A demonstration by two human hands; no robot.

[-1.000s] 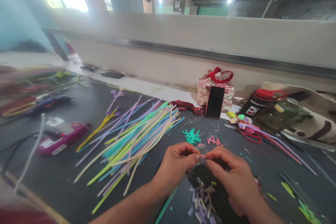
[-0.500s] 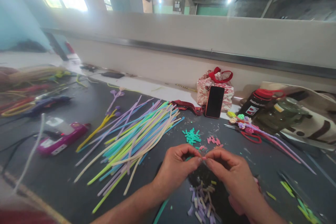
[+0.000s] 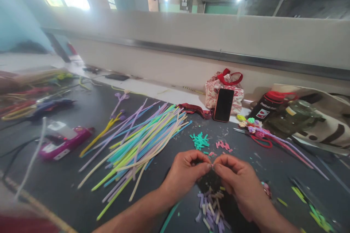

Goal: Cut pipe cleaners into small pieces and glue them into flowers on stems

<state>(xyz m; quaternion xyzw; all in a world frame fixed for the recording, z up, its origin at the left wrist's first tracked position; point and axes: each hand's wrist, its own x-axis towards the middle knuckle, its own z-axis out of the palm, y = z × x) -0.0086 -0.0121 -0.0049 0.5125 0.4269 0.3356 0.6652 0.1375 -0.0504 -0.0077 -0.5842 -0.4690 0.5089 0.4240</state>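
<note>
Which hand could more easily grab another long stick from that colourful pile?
Probably the left hand: the long sticks lie on its side, while the right hand would have to cross over.

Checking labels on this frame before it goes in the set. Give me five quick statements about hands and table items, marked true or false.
1. Both hands pinch one small piece between their fingertips. True: the left hand and right hand meet at a tiny piece, too small to identify.
2. The phone lies flat on the table. False: the phone leans upright against a patterned bag.
3. A heap of short purple pieces lies under the hands. True: the purple pieces.
4. The glue gun sits right of the hands. False: the glue gun is far left.
5. The long sticks are all one colour. False: the long sticks are mixed colours.
</note>
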